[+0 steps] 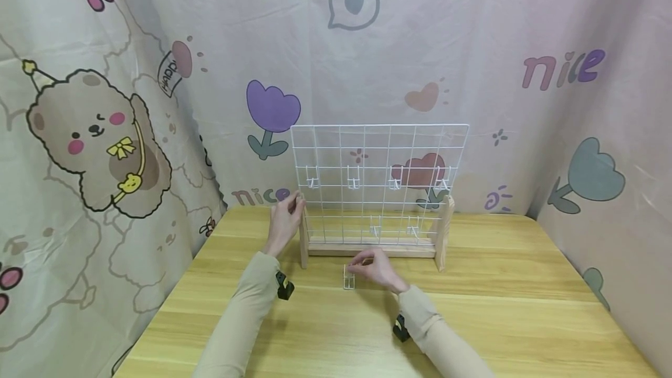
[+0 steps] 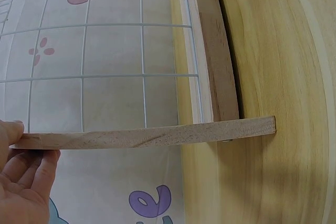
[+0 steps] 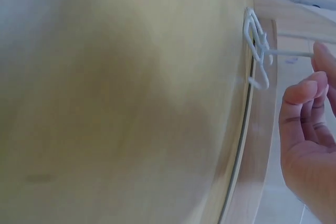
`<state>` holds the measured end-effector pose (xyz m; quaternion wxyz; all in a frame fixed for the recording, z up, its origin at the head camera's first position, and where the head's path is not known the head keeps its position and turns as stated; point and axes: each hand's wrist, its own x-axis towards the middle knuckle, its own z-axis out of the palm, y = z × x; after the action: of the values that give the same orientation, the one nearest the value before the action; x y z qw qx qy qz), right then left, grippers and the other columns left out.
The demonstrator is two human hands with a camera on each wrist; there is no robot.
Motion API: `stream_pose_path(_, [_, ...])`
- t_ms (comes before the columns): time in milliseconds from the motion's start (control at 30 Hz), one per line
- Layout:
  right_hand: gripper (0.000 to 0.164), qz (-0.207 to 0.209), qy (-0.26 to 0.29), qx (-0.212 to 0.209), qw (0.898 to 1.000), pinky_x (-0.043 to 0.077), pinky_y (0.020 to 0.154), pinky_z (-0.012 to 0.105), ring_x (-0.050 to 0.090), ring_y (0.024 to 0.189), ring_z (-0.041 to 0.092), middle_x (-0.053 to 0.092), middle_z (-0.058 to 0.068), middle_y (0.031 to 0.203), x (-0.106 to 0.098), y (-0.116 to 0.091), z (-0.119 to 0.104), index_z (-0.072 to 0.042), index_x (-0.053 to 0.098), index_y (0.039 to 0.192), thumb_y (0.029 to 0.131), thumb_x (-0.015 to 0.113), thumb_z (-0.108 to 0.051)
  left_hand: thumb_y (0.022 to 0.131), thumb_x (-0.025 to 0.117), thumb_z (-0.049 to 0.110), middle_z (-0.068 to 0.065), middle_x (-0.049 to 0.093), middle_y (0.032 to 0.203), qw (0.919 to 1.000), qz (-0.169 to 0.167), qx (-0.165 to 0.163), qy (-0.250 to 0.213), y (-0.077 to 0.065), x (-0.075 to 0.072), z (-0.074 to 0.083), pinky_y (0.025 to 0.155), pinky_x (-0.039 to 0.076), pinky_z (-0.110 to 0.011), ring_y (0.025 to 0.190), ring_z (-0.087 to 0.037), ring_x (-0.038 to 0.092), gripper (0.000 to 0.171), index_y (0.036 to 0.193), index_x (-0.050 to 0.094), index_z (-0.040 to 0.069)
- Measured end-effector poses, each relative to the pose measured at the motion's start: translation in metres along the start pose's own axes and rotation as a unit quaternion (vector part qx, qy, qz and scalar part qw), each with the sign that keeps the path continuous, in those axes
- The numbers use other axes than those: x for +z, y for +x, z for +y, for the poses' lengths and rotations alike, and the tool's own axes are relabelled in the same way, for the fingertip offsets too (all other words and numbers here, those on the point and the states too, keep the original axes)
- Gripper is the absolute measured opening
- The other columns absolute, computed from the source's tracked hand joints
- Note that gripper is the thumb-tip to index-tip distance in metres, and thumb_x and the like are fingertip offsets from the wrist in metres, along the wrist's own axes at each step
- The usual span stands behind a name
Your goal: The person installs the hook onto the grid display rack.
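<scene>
A white wire grid panel (image 1: 388, 185) stands in a wooden base with a post at each side. My left hand (image 1: 285, 223) grips the upper end of the left wooden post (image 2: 147, 137), thumb on one face and fingers on the other. In front of the base, my right hand (image 1: 375, 268) pinches a white wire hook (image 3: 257, 40) by its long prong between thumb and fingertips. The hook's back frame faces away from the palm. Several white hooks (image 1: 353, 182) hang in a row across the middle of the grid, and two hooks (image 1: 375, 230) hang lower down.
The stand rests on a light wooden table (image 1: 499, 284), near its back edge. A patterned curtain (image 1: 336, 63) hangs close behind the panel and along both sides. The base's wooden crossbar (image 1: 370, 248) runs low between the two posts.
</scene>
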<state>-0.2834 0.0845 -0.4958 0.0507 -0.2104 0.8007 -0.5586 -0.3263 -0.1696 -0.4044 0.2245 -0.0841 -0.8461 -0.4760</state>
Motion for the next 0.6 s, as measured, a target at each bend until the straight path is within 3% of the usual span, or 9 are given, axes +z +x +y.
stream_pose_path(200, [0.014,-0.017,-0.009,0.016,1.0,0.051,0.054,0.016,0.06,0.066,0.017,0.068,0.018,0.097,-0.02,-0.011,0.006,0.004,0.074,0.095,0.089,0.073,-0.009,0.104,0.057,0.016,-0.028,0.064,0.131,1.0,0.0,0.001,-0.002,0.0,0.0,0.0,0.099,0.059,-0.042,0.119,-0.04,0.067,0.042,0.14,0.053,-0.006])
stream_pose_path(433, [0.016,-0.031,-0.024,-0.008,0.999,0.054,0.059,0.018,0.062,0.073,0.018,0.069,0.026,0.096,-0.043,-0.02,0.014,0.008,0.072,0.098,0.089,0.072,-0.005,0.104,0.057,0.015,-0.029,0.064,0.131,1.0,-0.002,0.006,-0.002,0.0,0.0,0.001,0.099,0.058,-0.043,0.119,-0.04,0.067,0.042,0.139,0.052,-0.007])
stream_pose_path(600, [0.026,-0.057,-0.021,-0.007,0.998,0.057,0.061,0.021,0.064,0.074,0.017,0.069,0.023,0.096,-0.051,-0.023,0.019,0.011,0.068,0.108,0.088,0.073,-0.004,0.103,0.057,0.014,-0.029,0.064,0.13,1.0,-0.001,0.003,-0.001,0.0,0.0,0.002,0.098,0.059,-0.043,0.117,-0.04,0.067,0.043,0.14,0.052,-0.007])
